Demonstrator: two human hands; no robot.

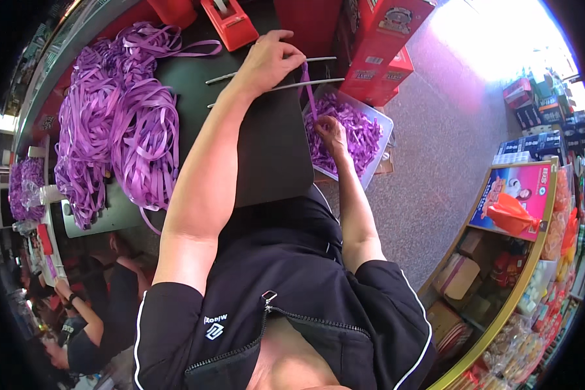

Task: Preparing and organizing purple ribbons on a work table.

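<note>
A narrow purple ribbon [309, 91] runs nearly straight down between my two hands, past the ends of two thin metal rods. At its upper end, my left hand [271, 62] pinches it between thumb and fingertip, above the dark table. Lower down, my right hand [333, 135] has its fingers closed on the same strip. That hand hovers over a whitish plastic bin [385, 125] heaped with short purple ribbon pieces [357, 133]. One metal rod [322, 59] passes by my left fingers; the other rod [286, 86] crosses near my left wrist.
A large pile of purple ribbon loops [120, 123] covers the left of the dark table [266, 162]. A red tape dispenser [231, 25] and red boxes [380, 45] stand at the back. A goods-filled cabinet [510, 214] is at right. Another person [97, 318] sits at lower left.
</note>
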